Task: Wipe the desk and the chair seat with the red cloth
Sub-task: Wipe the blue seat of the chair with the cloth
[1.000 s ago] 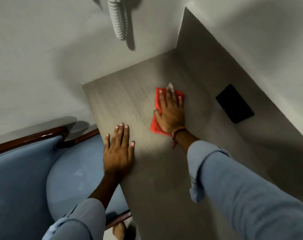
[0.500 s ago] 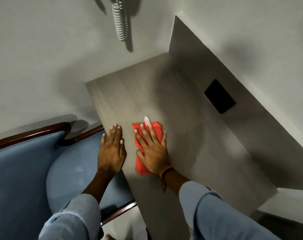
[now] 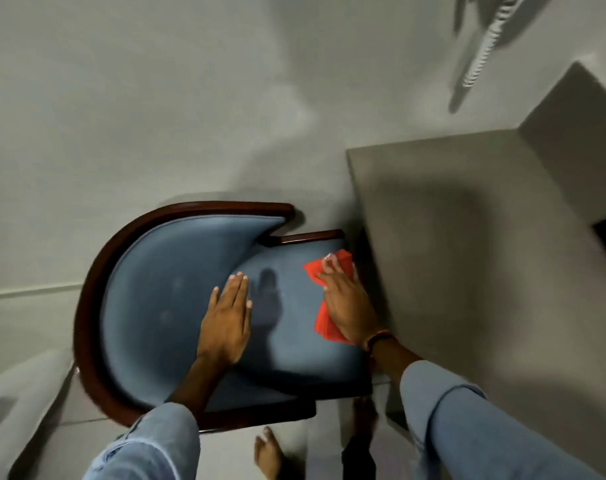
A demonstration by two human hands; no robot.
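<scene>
Two hands flat on chair seat point(image 3: 287, 306); red cloth point(image 3: 324, 323) near desk point(image 3: 468, 271) edge.

Red cloth point(image 3: 324, 323): crumpled flat on the right side of the chair seat point(image 3: 287, 327), near the table edge. Seat: blue upholstery, dark wood frame. Table point(image 3: 468, 271): grey-brown top, just right of the chair.

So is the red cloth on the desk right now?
No, the red cloth lies on the blue chair seat under the right hand, beside the desk.
</scene>
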